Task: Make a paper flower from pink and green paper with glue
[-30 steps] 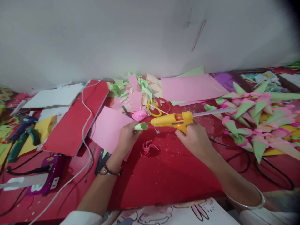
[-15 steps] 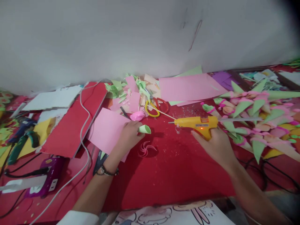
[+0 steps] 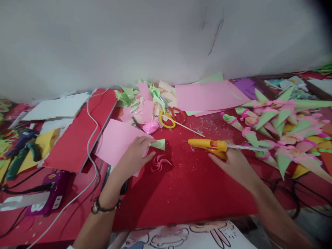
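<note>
A small light-green paper cone (image 3: 158,144) lies at the fingertips of my left hand (image 3: 136,155). My left thumb is spread away from it, and the fingers are at its narrow end. In my right hand (image 3: 240,166) is a yellow glue gun (image 3: 207,143), tilted on its side low over the red table, nozzle pointing left; a clear glue stick (image 3: 246,147) sticks out behind. My right fingers are partly hidden behind its handle. Between the hands, nearer the left, rests a curled pink paper piece (image 3: 160,163) with thin pointed strips.
A pink sheet (image 3: 114,140) lies under my left forearm. Scissors (image 3: 168,121), a thin stick (image 3: 190,129) and paper scraps (image 3: 146,107) are behind. Many paper cone flowers (image 3: 280,128) pile up at right. A white cable (image 3: 90,148) and purple power strip (image 3: 55,190) are at left.
The green cone has turned and come down, and my left thumb has parted from it. My right hand has lowered the glue gun and moved it left, tipping it over.
</note>
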`<move>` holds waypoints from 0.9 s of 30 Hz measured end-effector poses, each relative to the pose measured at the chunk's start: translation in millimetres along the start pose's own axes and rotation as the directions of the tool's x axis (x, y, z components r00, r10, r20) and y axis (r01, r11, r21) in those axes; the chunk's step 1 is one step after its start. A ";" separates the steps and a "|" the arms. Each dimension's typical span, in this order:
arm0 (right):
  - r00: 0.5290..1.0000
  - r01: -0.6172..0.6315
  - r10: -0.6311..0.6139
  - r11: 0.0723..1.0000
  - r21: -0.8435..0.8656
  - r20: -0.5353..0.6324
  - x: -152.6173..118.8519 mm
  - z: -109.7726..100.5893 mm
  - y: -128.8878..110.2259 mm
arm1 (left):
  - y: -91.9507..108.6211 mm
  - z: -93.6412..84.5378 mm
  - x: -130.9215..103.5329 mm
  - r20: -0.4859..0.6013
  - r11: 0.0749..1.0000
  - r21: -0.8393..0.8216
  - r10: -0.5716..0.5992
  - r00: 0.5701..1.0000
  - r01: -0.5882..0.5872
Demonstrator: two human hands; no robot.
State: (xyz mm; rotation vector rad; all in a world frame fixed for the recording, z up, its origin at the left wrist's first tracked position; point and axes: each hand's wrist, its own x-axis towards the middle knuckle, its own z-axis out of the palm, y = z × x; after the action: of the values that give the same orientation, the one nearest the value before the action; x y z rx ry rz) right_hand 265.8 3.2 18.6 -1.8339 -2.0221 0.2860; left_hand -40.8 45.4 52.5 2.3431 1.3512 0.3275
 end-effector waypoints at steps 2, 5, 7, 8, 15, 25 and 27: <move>0.999 0.025 -0.024 0.998 -0.049 0.023 -1.7 -5.8 3.7 | 6.5 -1.1 -11.3 0.041 0.991 -0.132 -0.001 0.999 0.006; 0.999 0.041 -0.037 0.981 -0.188 0.027 -13.2 -14.9 11.9 | 13.5 3.5 -23.9 0.103 0.978 -0.203 -0.029 0.994 0.050; 0.997 0.072 -0.059 0.964 -0.257 0.058 -26.4 -20.0 16.9 | 14.2 9.6 -28.0 0.098 0.976 -0.210 -0.042 0.994 0.062; 0.995 0.082 -0.063 0.958 -0.276 0.078 -33.7 -22.1 18.3 | 13.4 13.0 -28.8 0.084 0.975 -0.215 -0.041 0.996 0.058; 0.963 0.069 0.000 0.966 -0.250 0.269 -50.3 -35.3 -4.9 | 8.4 30.2 -27.5 -0.074 0.966 -0.252 0.034 0.997 -0.051; 0.989 0.039 -0.115 0.815 0.578 0.096 1.1 5.7 -106.4 | 15.6 35.6 -27.9 -0.107 0.938 -0.338 0.043 0.993 -0.077; 0.983 0.032 -0.137 0.786 0.617 0.124 -0.7 24.8 -116.1 | 15.3 37.3 -28.3 -0.120 0.931 -0.355 0.045 0.992 -0.086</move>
State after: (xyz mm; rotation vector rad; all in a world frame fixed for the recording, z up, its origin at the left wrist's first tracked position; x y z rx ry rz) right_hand 150.3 -8.8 43.2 -1.3313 -1.7985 0.9726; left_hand -28.3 5.4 26.6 2.0891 1.1473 0.6744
